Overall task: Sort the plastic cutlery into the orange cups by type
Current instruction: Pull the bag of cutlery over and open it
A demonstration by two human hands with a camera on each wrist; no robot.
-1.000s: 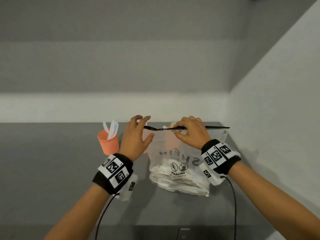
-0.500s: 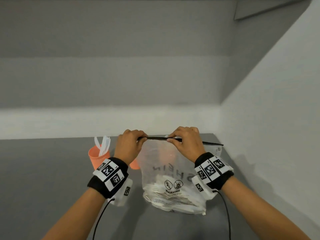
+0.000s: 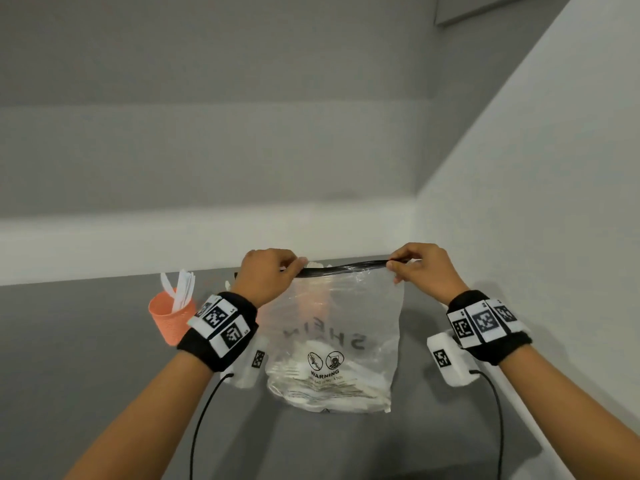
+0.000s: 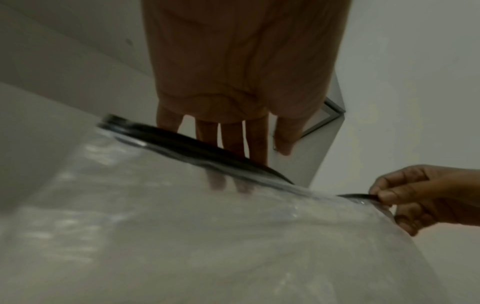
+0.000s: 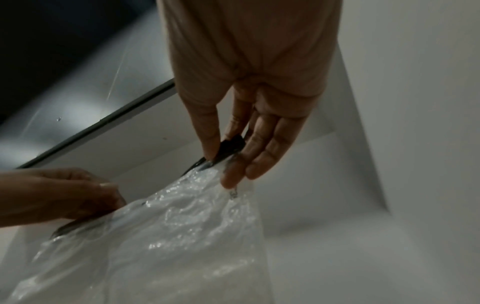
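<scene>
Head view: left hand [image 3: 266,275] and right hand [image 3: 420,270] pinch the bag [image 3: 334,341]'s black zip strip [image 3: 341,271]; flimsy, slippery film, light cutlery [image 3: 311,379] sagging toward six o'clock.

I count one clear plastic bag with a black zip top [image 3: 334,337]. I see one orange ribbed cup [image 3: 169,318] in full, with a few white plastic pieces [image 3: 180,294] standing in it; I cannot count them exactly. More white cutlery [image 3: 329,386] lies heaped in the bag, too jumbled to count.
</scene>
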